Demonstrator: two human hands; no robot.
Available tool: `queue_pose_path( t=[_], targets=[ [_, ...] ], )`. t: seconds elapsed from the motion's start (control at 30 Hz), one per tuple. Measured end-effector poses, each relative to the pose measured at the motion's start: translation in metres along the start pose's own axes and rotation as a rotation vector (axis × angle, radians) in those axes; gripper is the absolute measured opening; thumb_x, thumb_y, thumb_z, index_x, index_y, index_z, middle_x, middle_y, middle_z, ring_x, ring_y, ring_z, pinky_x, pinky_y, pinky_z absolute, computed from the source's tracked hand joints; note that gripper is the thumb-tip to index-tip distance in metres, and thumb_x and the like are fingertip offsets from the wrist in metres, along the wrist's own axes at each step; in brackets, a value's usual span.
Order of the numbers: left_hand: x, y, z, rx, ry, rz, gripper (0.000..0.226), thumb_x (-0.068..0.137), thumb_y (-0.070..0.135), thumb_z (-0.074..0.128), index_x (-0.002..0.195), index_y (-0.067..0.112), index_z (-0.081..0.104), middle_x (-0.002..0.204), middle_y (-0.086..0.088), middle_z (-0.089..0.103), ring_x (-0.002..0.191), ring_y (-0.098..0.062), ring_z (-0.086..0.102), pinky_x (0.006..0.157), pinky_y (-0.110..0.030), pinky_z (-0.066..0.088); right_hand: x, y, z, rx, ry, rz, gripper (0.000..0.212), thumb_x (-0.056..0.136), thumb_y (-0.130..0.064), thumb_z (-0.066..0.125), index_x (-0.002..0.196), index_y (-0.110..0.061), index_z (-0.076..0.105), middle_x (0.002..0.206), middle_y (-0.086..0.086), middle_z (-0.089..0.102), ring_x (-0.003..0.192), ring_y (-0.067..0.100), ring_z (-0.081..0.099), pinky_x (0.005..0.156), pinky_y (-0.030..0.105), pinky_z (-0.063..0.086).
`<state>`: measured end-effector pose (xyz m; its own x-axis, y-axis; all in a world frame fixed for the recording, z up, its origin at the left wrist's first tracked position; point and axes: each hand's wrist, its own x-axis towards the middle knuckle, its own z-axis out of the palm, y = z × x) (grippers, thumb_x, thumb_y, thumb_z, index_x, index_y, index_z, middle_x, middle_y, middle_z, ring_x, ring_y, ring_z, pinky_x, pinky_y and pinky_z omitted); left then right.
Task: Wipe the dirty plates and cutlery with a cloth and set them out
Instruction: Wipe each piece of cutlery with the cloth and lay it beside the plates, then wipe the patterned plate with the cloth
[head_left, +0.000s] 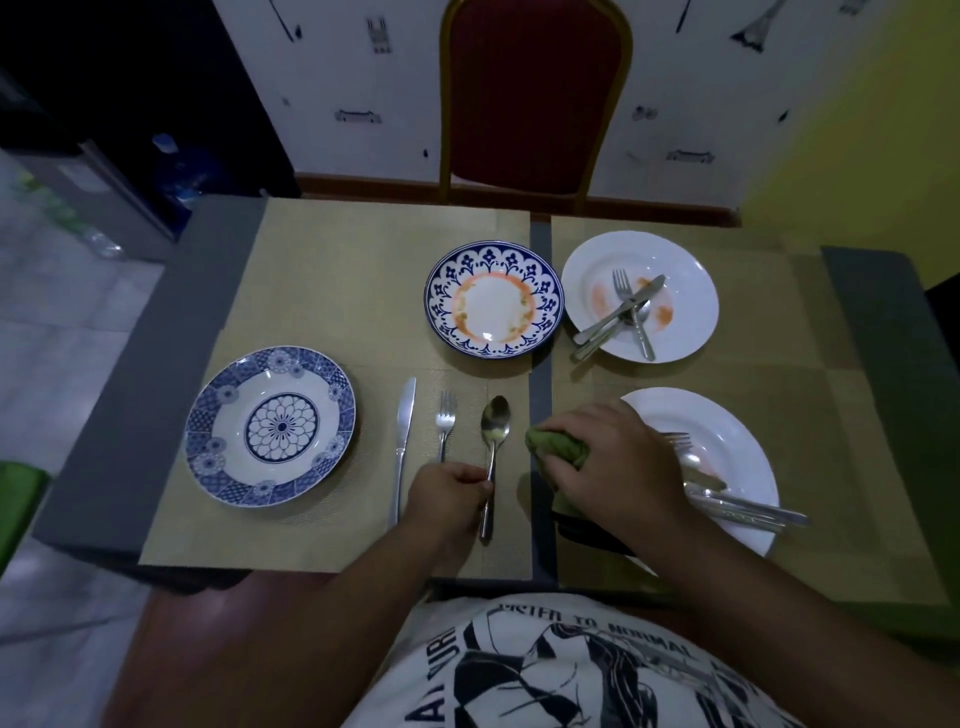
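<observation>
My left hand (451, 493) grips the handle of a spoon (494, 422) that lies on the tan placemat, its bowl pointing away from me. Left of it lie a fork (445, 422) and a knife (404, 436), then a clean blue-patterned plate (270, 425). My right hand (613, 462) holds a bunched green cloth (558, 448) just right of the spoon. Behind that hand a white plate (727, 441) carries dirty cutlery (737, 506). Farther back stand a blue-rimmed plate with orange smears (493, 299) and a white plate (640, 296) with stained cutlery (623, 312).
Tan placemats (337, 291) cover a grey table (156, 364). A red chair (535, 98) stands at the far side against a white patterned wall. A water bottle (176, 166) and a grey appliance are on the floor at the left.
</observation>
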<state>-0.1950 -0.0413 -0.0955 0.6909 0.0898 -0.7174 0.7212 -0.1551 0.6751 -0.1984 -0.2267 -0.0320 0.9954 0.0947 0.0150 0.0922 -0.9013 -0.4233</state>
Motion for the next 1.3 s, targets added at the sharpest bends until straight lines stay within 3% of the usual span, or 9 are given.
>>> queue_pose_path(
  t=[0.23,0.33,0.43,0.53,0.63,0.73,1.0,1.13,1.3],
  targets=[
    [0.012,-0.009,-0.008,0.187,0.02,0.047,0.011,0.08,0.013,0.078,0.091,0.018,0.078,0.087,-0.007,0.077,0.088,-0.025,0.073,0.089,-0.046,0.059,0.001,0.002,0.003,-0.011,0.017,0.026,0.025,0.078,-0.043,0.068,0.102,-0.038,0.068,0.092,-0.018,0.065,0.09,0.009,0.05,0.066,0.031,0.047],
    [0.008,-0.005,-0.009,0.237,0.021,0.078,0.014,0.085,0.019,0.075,0.098,0.015,0.078,0.092,-0.003,0.076,0.092,-0.019,0.07,0.094,-0.04,0.057,0.003,0.003,0.005,-0.014,0.01,0.034,0.025,0.078,-0.044,0.067,0.102,-0.038,0.068,0.093,-0.018,0.065,0.091,0.009,0.051,0.066,0.031,0.047],
    [0.006,0.0,-0.012,0.187,0.013,0.085,0.016,0.092,0.018,0.064,0.091,0.009,0.077,0.082,-0.004,0.071,0.079,-0.018,0.066,0.081,-0.038,0.057,0.004,0.004,0.007,-0.002,0.003,0.05,0.025,0.078,-0.044,0.066,0.102,-0.038,0.068,0.092,-0.019,0.065,0.091,0.009,0.052,0.067,0.032,0.048],
    [0.01,0.013,-0.014,-0.171,-0.045,-0.077,0.022,0.094,0.011,0.059,0.075,0.003,0.068,0.067,-0.012,0.058,0.058,-0.021,0.052,0.057,-0.036,0.045,0.008,0.003,0.008,0.006,-0.008,0.055,0.025,0.079,-0.046,0.064,0.102,-0.039,0.067,0.093,-0.019,0.065,0.091,0.01,0.052,0.068,0.034,0.049],
    [0.027,0.036,-0.022,-0.427,-0.09,-0.164,0.018,0.098,0.018,0.05,0.087,0.007,0.059,0.072,-0.011,0.048,0.056,-0.016,0.044,0.053,-0.027,0.034,0.02,0.0,0.005,0.018,0.003,0.067,0.025,0.078,-0.046,0.064,0.102,-0.039,0.066,0.093,-0.019,0.065,0.092,0.01,0.053,0.068,0.033,0.05],
    [0.049,0.064,-0.036,-0.463,-0.072,-0.131,0.04,0.103,0.038,0.044,0.112,0.003,0.06,0.096,-0.017,0.067,0.08,-0.022,0.066,0.073,-0.03,0.055,0.04,-0.005,0.002,0.02,0.001,0.091,0.027,0.078,-0.046,0.065,0.105,-0.04,0.065,0.095,-0.017,0.064,0.094,0.011,0.053,0.069,0.033,0.05],
    [0.108,0.142,-0.061,-0.585,-0.178,-0.182,0.066,0.102,0.055,0.031,0.139,0.002,0.042,0.133,-0.02,0.059,0.124,-0.039,0.056,0.112,-0.054,0.037,0.103,-0.021,0.002,0.078,0.061,0.145,0.029,0.08,-0.046,0.068,0.107,-0.036,0.067,0.097,-0.015,0.066,0.095,0.008,0.053,0.069,0.031,0.051],
    [0.13,0.16,-0.065,-0.575,-0.291,-0.251,0.062,0.099,0.059,0.035,0.124,0.004,0.049,0.128,-0.023,0.06,0.122,-0.044,0.056,0.106,-0.058,0.043,0.125,-0.024,0.008,0.082,0.066,0.201,0.028,0.081,-0.046,0.067,0.108,-0.037,0.067,0.099,-0.015,0.066,0.096,0.008,0.051,0.07,0.033,0.051],
    [0.14,0.166,-0.062,-0.343,-0.211,-0.201,0.029,0.1,0.016,0.057,0.126,0.004,0.058,0.102,-0.016,0.072,0.089,-0.03,0.071,0.064,-0.043,0.063,0.136,-0.026,0.016,0.091,0.081,0.284,0.028,0.08,-0.047,0.068,0.107,-0.037,0.068,0.097,-0.015,0.066,0.097,0.009,0.053,0.072,0.038,0.054]
  ],
)
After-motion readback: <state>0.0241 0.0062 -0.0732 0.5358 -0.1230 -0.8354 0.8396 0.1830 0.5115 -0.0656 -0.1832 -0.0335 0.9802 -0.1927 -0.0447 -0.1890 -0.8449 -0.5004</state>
